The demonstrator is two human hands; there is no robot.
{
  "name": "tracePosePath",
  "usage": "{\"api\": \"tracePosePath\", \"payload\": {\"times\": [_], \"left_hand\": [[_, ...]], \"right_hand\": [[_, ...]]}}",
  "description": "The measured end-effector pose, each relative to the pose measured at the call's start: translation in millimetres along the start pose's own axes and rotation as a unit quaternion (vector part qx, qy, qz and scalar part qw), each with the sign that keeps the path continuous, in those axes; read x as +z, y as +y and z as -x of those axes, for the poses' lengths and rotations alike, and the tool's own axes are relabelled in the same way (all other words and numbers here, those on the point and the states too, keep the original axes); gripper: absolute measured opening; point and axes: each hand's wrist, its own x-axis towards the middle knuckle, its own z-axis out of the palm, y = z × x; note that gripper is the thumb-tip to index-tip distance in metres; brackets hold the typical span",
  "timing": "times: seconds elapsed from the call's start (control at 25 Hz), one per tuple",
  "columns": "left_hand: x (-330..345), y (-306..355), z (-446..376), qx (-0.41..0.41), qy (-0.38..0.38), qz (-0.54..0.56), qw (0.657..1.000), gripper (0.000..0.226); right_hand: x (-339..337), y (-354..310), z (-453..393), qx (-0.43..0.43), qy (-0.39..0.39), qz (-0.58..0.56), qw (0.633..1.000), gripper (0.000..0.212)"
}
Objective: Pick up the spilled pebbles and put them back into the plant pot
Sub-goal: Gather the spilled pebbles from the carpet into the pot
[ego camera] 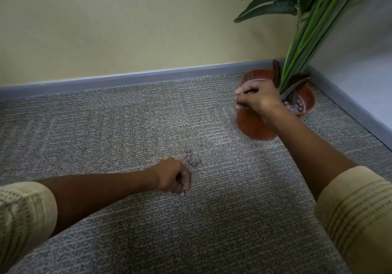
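Note:
A small heap of several grey-pink pebbles (192,158) lies on the carpet in the middle of the view. My left hand (172,176) rests on the carpet just in front of the heap, its fingers curled round a few pebbles. The terracotta plant pot (254,125) stands at the right near the wall corner, with more pebbles (294,106) inside it round the green plant (305,29). My right hand (257,97) hovers over the pot's left rim, closed like a fist round a handful; its contents are hidden.
Grey patterned carpet (127,125) covers the floor. A grey skirting board (127,78) runs along the yellow wall behind and down the right side. Long leaves hang over the pot from the upper right.

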Motion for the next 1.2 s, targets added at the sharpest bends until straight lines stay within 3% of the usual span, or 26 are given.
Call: {"api": "tracePosePath", "payload": {"times": [0.12, 0.24, 0.48, 0.6, 0.68, 0.8, 0.92, 1.04, 1.2], "left_hand": [[-2.8, 2.7, 1.5, -0.015, 0.000, 0.006, 1.000, 0.010], [-3.5, 2.0, 2.4, -0.038, 0.024, 0.029, 0.999, 0.009], [-21.0, -6.4, 7.1, -0.103, 0.068, 0.065, 0.990, 0.012], [-37.4, -12.1, 7.0, -0.120, 0.110, 0.067, 0.984, 0.009], [-48.2, -15.3, 4.1, -0.134, 0.150, 0.065, 0.977, 0.007], [-55.1, -16.5, -2.4, -0.138, 0.172, 0.072, 0.973, 0.005], [-51.9, -13.5, -9.6, -0.143, 0.165, 0.099, 0.971, 0.004], [-47.7, -15.1, -13.0, -0.149, 0.148, 0.129, 0.969, 0.008], [-54.1, -7.4, -11.7, -0.153, 0.180, 0.172, 0.956, 0.008]], "right_hand": [[-4.9, -1.5, -2.1, -0.061, 0.039, 0.119, 0.990, 0.017], [-11.4, 3.3, -7.3, -0.107, 0.110, 0.165, 0.974, 0.012], [-15.6, 10.4, 3.9, -0.014, 0.133, 0.321, 0.938, 0.020], [3.2, 3.7, 18.9, -0.062, 0.172, 0.346, 0.920, 0.022], [30.1, 6.6, 36.5, -0.121, 0.117, 0.340, 0.925, 0.026], [77.4, 28.6, 66.9, -0.138, -0.113, 0.317, 0.931, 0.038], [104.8, 56.9, 85.7, -0.132, -0.278, 0.374, 0.875, 0.059], [112.9, 68.7, 99.2, -0.163, -0.298, 0.466, 0.817, 0.064], [110.8, 70.2, 108.9, -0.225, -0.236, 0.488, 0.810, 0.034]]}}
